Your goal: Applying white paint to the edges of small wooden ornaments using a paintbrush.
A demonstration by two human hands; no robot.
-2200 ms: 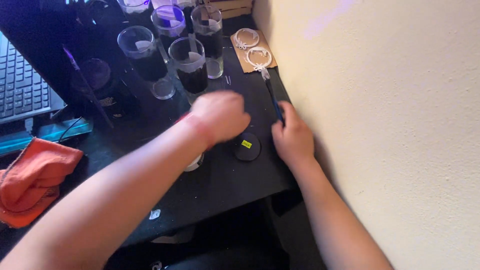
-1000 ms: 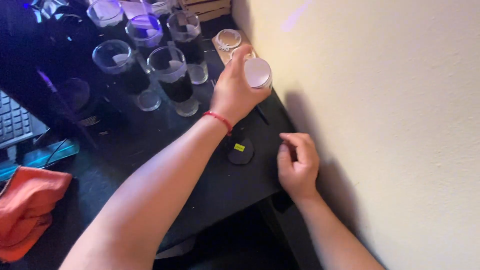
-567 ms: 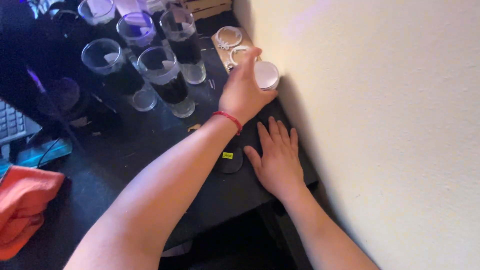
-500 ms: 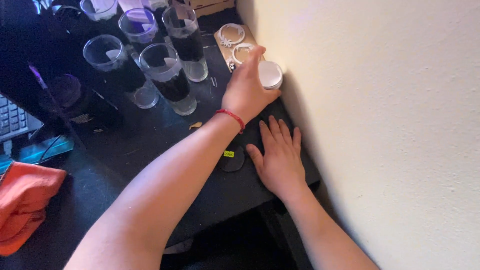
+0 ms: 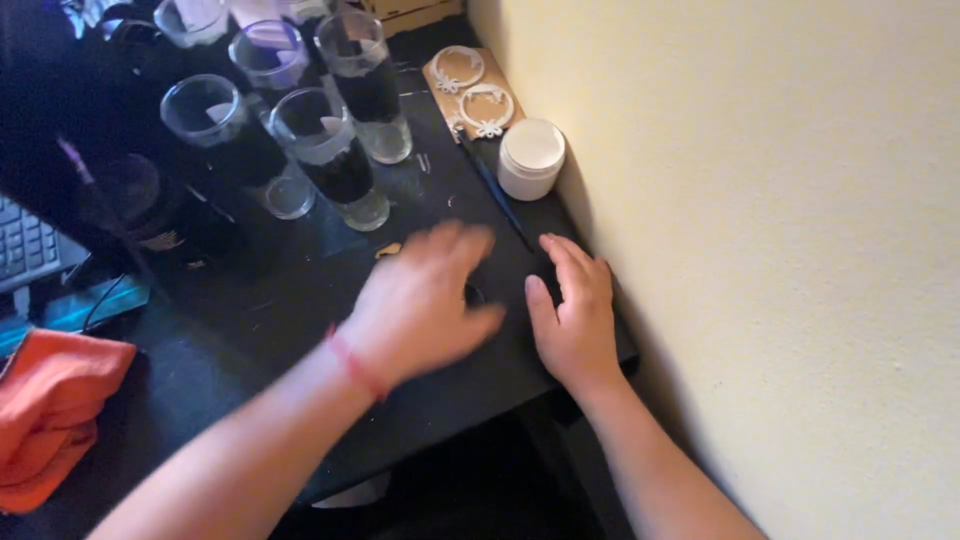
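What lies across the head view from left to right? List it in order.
Orange cloth → keyboard → left hand → right hand → cream wall.

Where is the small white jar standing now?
The small white jar stands upright on the black table against the wall, beyond the right hand.

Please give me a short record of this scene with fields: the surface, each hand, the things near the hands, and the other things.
surface: black table beside a pale yellow wall
left hand: blurred, palm down over a small dark round thing, mostly hidden
right hand: flat on the table, empty
near the hands: white jar with lid on, against the wall; thin dark stick
other things: tall glasses; two white rings on a brown board; orange cloth; keyboard
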